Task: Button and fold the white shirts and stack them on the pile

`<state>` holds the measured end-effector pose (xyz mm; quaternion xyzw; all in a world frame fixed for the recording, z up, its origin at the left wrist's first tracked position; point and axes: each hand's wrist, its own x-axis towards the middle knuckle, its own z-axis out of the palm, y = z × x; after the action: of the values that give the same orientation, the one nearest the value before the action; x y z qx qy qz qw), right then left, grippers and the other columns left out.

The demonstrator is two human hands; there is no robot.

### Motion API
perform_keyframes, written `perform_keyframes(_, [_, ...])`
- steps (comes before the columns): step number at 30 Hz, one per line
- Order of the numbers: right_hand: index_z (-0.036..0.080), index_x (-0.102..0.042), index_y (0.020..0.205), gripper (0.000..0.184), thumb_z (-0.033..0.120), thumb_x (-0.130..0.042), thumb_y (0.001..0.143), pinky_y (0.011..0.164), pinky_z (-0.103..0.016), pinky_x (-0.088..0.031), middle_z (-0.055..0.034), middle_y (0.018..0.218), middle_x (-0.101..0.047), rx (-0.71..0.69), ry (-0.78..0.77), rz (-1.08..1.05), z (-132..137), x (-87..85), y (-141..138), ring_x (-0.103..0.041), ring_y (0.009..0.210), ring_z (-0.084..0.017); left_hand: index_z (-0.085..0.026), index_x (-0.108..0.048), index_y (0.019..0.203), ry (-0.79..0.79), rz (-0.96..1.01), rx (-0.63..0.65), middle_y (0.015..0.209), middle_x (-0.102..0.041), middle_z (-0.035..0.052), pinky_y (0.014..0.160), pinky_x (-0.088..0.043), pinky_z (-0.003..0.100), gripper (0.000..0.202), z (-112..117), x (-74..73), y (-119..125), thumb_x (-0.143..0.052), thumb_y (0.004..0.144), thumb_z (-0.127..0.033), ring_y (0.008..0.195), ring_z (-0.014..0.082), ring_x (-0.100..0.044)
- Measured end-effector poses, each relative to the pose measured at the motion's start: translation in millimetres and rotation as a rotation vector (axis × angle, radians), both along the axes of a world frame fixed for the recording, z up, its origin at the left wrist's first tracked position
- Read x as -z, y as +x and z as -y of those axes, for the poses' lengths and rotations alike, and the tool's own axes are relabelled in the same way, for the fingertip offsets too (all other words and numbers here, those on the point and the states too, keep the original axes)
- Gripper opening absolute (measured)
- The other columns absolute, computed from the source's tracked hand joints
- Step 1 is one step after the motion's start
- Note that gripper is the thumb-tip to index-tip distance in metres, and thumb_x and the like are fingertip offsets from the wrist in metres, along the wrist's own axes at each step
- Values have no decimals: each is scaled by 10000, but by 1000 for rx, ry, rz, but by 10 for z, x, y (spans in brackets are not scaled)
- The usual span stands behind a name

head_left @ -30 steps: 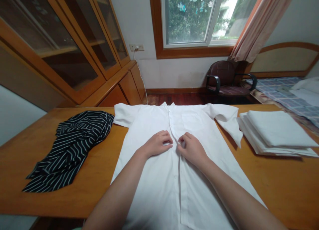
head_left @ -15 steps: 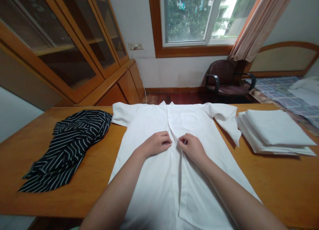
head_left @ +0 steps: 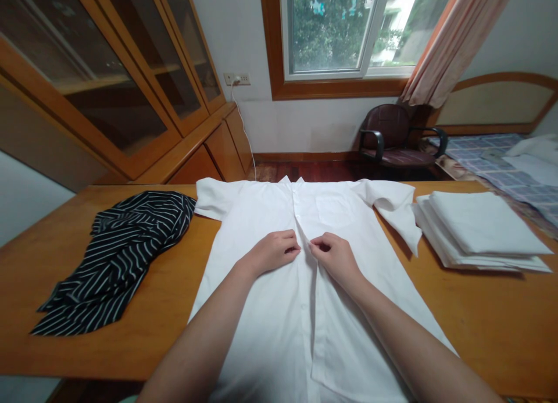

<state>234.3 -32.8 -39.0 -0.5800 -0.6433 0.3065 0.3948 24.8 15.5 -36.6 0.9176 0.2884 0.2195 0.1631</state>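
Observation:
A white short-sleeved shirt [head_left: 257,217] lies spread front side up on the table, its collar at the far edge. Its upper placket is closed, while lower down the two front edges part. My left hand [head_left: 274,250] rests on the shirt with fingers pinched at the button-side edge; whatever is between the fingertips is too small to make out. My right hand [head_left: 333,252] pinches the other front edge of the shirt and holds it slightly raised. Small buttons show along the strip below the hands.
On the left of the wooden table [head_left: 174,310] lies a crumpled black-and-white striped garment [head_left: 126,257]. A stack of folded white cloths [head_left: 483,228] sits at the right, near the shirt's sleeve. Beyond stand a glass-door cabinet [head_left: 174,141], an armchair [head_left: 387,135] and a bed [head_left: 501,164].
Hardly anything differs. Both hands keep their pinch at the same spot, and the raised front edge of the shirt has shifted very slightly.

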Motion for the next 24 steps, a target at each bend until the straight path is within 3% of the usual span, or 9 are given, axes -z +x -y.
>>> perform_keyframes(7, [214, -784, 792, 145, 207, -641, 808, 707, -288, -459, -26, 741, -712, -62, -17, 51, 4, -24, -18, -648, 737, -185, -181, -626, 805, 49, -12, -1, 860, -623, 0, 670, -454, 235, 123, 17, -28, 16, -586, 888, -100, 735, 114, -592])
perform_keyframes(15, [214, -805, 820, 167, 270, -648, 808, 732, -301, -497, -38, 795, -766, -43, -93, -38, -15, 41, -11, -695, 768, -209, -184, -584, 776, 199, -3, -6, 806, -594, 3, 662, -427, 270, 153, 33, -51, 21, -568, 918, -131, 716, 131, -554])
perform_keyframes(24, [202, -807, 803, 184, 295, -650, 784, 736, -294, -506, -39, 819, -785, -15, -175, -112, -1, -34, -22, -717, 791, -219, -186, -570, 750, 309, 3, 29, 771, -574, 7, 646, -415, 284, 207, 36, -75, 28, -531, 950, -150, 681, 135, -528])
